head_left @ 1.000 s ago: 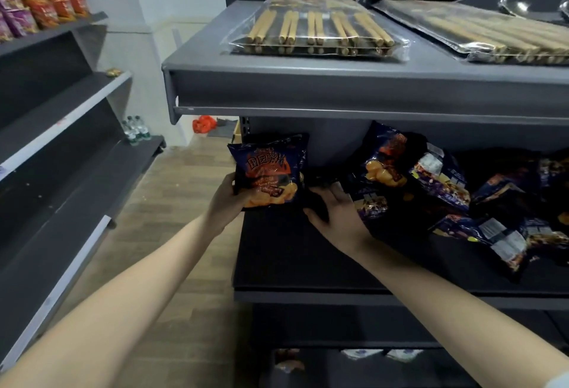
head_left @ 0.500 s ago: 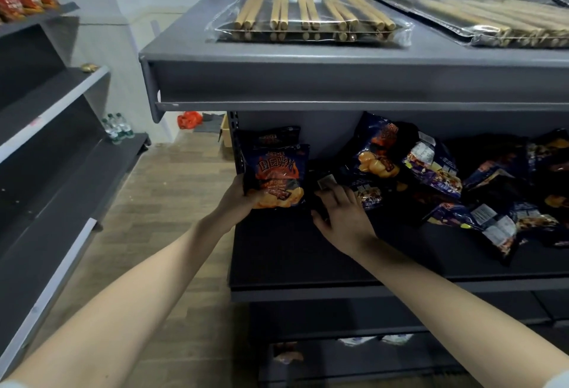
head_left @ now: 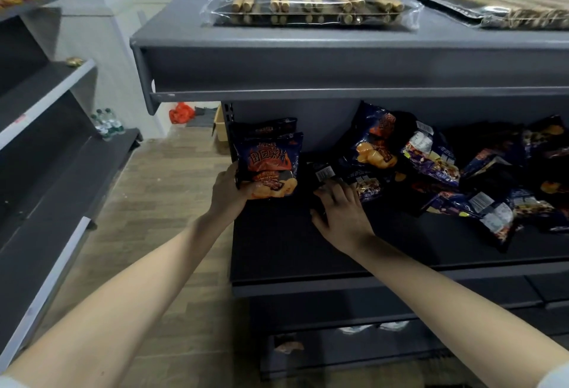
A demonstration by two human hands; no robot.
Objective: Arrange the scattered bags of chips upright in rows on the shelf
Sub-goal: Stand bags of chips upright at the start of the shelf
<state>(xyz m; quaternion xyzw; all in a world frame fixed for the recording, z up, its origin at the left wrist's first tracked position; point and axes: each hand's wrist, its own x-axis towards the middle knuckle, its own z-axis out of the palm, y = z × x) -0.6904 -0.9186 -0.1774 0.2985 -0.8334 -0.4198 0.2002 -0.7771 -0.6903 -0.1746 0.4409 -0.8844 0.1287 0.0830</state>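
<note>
Left grip (head_left: 229, 190) is clamping an upright dark-blue chip bag (head_left: 269, 166) lettered orange; right grip (head_left: 341, 212) is lying flat, fingers apart, on the shelf (head_left: 292, 249).

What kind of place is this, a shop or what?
Most likely a small shop, mid-restocking: tiered grey metal display shelves, a heap of chip bags on the middle one, clear packs of stick snacks above, and the left hand holding one chip bag upright.

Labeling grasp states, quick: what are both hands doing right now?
Left hand: closed, holding the upright chip bag.
Right hand: open, fingers flat by the dark bag lying on the shelf, holding nothing.
</note>
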